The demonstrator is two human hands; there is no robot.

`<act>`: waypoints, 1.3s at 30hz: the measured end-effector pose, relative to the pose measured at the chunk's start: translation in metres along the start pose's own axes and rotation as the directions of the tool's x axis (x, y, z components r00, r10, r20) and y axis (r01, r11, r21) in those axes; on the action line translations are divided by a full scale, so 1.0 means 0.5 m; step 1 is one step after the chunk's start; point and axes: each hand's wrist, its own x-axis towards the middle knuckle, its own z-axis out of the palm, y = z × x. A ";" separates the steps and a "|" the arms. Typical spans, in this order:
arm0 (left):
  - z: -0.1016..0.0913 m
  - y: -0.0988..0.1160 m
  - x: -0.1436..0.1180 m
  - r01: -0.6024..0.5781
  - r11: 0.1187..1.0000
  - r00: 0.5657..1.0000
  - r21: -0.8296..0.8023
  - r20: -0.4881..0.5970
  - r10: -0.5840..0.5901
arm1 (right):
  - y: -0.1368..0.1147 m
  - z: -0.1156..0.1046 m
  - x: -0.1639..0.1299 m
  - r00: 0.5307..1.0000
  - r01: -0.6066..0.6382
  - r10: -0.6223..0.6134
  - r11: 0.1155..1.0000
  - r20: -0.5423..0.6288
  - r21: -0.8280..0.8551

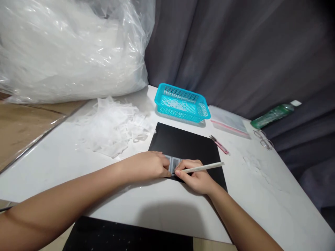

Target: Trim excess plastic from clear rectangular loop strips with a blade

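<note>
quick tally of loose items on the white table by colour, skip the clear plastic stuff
Turquoise: 1, basket
Black: 1, mat
Green: 1, bottle
Pink: 1, snips
White: 1, pen-like tool, held in the right hand
Total: 5

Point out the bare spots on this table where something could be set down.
Bare tabletop lies before the plastic pile, beside the left hand. More lies between the black mat and near edge, and right of the pink snips. It is crowded around the blue basket and right hand.
</note>
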 end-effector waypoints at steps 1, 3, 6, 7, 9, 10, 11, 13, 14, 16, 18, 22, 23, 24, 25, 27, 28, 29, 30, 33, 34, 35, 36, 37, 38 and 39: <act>0.000 0.001 0.001 0.000 1.000 1.000 0.013 -0.002 0.000 | 0.000 0.000 0.000 1.000 0.004 -0.004 1.000 0.003 -0.004; 0.000 0.003 0.002 0.005 1.000 1.000 0.030 -0.008 -0.005 | 0.001 0.000 -0.001 1.000 0.006 -0.006 1.000 0.006 -0.021; 0.002 0.005 0.003 0.022 1.000 1.000 0.022 -0.017 -0.021 | -0.001 -0.002 -0.001 1.000 0.009 -0.008 0.998 0.015 -0.062; 0.002 0.006 0.003 0.027 1.000 0.999 0.010 -0.019 -0.027 | -0.003 -0.003 -0.002 1.000 0.009 -0.007 0.997 0.021 -0.075; 0.001 0.007 0.004 0.035 0.999 0.999 -0.022 -0.035 -0.036 | -0.007 -0.007 -0.003 0.999 0.002 0.002 0.996 0.040 -0.093; 0.001 0.008 0.004 0.037 0.999 0.998 -0.039 -0.044 -0.039 | -0.010 -0.009 -0.005 0.999 -0.004 0.009 0.995 0.050 -0.101; 0.000 0.008 0.005 0.037 0.998 0.998 -0.053 -0.051 -0.040 | -0.013 -0.011 -0.006 0.998 -0.010 0.017 0.994 0.058 -0.109; -0.003 0.008 0.006 0.036 0.997 0.998 -0.070 -0.053 -0.040 | -0.016 -0.014 -0.010 0.997 -0.025 0.034 0.992 0.066 -0.122; -0.005 0.007 0.007 0.035 0.997 0.998 -0.073 -0.049 -0.039 | -0.017 -0.015 -0.012 0.997 -0.036 0.044 0.991 0.064 -0.125; -0.008 0.006 0.007 0.025 0.996 0.998 -0.081 -0.052 -0.029 | -0.018 -0.017 -0.015 0.995 -0.067 0.075 0.990 0.061 -0.126; -0.009 0.004 0.007 0.010 0.995 0.998 -0.094 -0.067 -0.017 | -0.016 -0.018 -0.015 0.993 -0.094 0.102 0.987 0.058 -0.130; -0.007 0.004 0.006 0.021 0.995 0.999 -0.094 -0.043 -0.025 | -0.014 -0.016 -0.013 0.997 -0.055 0.062 0.990 0.045 -0.131; -0.006 0.005 0.006 0.029 0.995 0.999 -0.092 -0.036 -0.033 | -0.014 -0.013 -0.014 0.999 -0.007 0.013 0.991 0.046 -0.136; -0.006 0.005 0.006 0.036 0.995 0.999 -0.090 -0.031 -0.039 | -0.014 -0.008 -0.016 0.997 0.060 -0.053 0.986 0.049 -0.156; -0.005 0.006 0.006 0.042 0.995 0.999 -0.086 -0.030 -0.045 | -0.015 -0.002 -0.018 0.990 0.138 -0.130 0.970 0.056 -0.200; -0.004 0.006 0.007 0.042 0.996 0.999 -0.073 -0.025 -0.044 | -0.016 0.012 -0.027 0.959 0.281 -0.270 0.884 0.081 -0.373; -0.004 0.006 0.008 0.038 0.997 0.999 -0.064 -0.024 -0.039 | -0.016 0.018 -0.032 0.943 0.324 -0.320 0.813 0.094 -0.484; -0.003 0.006 0.008 0.032 0.998 0.999 -0.059 -0.021 -0.034 | -0.017 0.023 -0.037 0.930 0.344 -0.353 0.736 0.103 -0.583; -0.004 0.005 0.008 0.030 0.998 0.999 -0.058 -0.019 -0.032 | -0.016 0.024 -0.040 0.922 0.345 -0.374 0.669 0.102 -0.658; -0.006 0.005 0.008 0.055 0.996 0.998 -0.067 -0.007 -0.056 | -0.006 0.002 -0.043 0.922 0.258 -0.387 0.615 -0.001 -0.746; -0.007 0.006 0.008 0.062 0.996 0.998 -0.067 0.003 -0.062 | 0.000 -0.012 -0.040 0.920 0.196 -0.384 0.629 -0.081 -0.752; -0.008 0.006 0.008 0.065 0.996 0.998 -0.065 0.013 -0.065 | 0.007 -0.029 -0.036 0.902 0.120 -0.389 0.642 -0.187 -0.757; -0.010 0.007 0.008 0.063 0.996 0.998 -0.065 0.022 -0.062 | 0.016 -0.047 -0.032 0.869 0.038 -0.396 0.651 -0.296 -0.758; -0.010 0.008 0.008 0.060 0.996 0.998 -0.069 0.026 -0.059 | 0.026 -0.066 -0.028 0.831 -0.031 -0.403 0.654 -0.383 -0.756; -0.011 0.008 0.007 0.057 0.995 0.998 -0.076 0.025 -0.056 | 0.036 -0.086 -0.026 0.799 -0.087 -0.406 0.651 -0.443 -0.754; -0.011 0.008 0.007 0.056 0.995 0.998 -0.085 0.017 -0.055 | 0.047 -0.107 -0.026 0.773 -0.149 -0.398 0.643 -0.494 -0.751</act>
